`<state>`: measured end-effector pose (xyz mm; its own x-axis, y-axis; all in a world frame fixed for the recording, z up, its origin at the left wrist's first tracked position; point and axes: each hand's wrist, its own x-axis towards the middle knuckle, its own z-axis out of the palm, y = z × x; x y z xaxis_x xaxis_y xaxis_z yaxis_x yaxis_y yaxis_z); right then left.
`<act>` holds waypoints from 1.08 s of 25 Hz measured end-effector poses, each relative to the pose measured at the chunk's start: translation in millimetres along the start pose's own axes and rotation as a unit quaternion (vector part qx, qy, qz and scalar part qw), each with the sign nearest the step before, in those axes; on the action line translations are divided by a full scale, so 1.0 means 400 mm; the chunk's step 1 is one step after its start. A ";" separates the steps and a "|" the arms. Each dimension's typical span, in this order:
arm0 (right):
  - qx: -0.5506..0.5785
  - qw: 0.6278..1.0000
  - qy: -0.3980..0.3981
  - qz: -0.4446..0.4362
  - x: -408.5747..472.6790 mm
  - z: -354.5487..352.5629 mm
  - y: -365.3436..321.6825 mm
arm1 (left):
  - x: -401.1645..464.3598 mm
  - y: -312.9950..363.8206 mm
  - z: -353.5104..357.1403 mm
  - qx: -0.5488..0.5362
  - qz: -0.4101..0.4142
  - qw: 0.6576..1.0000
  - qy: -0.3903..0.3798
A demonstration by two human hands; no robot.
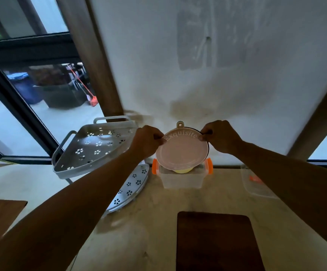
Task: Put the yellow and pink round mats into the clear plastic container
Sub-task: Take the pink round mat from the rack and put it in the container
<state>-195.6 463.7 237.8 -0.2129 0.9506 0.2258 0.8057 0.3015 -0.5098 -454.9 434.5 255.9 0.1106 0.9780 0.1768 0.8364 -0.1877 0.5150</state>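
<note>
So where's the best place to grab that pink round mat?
By its upper rim, one pinch from each side, as the left hand and right hand do now. The pink mat is thin, wide and tilted over the clear container, so two edge grips should keep it steady.

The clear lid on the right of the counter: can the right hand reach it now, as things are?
Probably not yet. The right hand and left hand both pinch the pink mat above the container. The path to the lid looks free.
</note>
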 end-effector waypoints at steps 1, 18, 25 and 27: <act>-0.005 1.000 -0.003 0.004 0.024 0.026 0.024 | 0.030 -0.019 0.030 0.003 -0.007 1.000 -0.005; 0.031 0.997 -0.024 0.064 0.134 0.379 0.276 | 0.210 -0.273 0.408 0.041 -0.030 0.997 -0.058; 0.002 0.998 0.001 0.064 0.148 0.404 0.283 | 0.243 -0.303 0.440 0.002 -0.007 1.000 -0.003; -0.006 0.998 0.007 0.059 0.149 0.408 0.285 | 0.250 -0.304 0.445 -0.006 -0.006 1.000 0.010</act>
<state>-206.7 566.6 57.8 -0.1082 0.9783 0.1769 0.8310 0.1867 -0.5241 -450.0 571.3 61.7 0.0908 0.9781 0.1872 0.8309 -0.1780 0.5272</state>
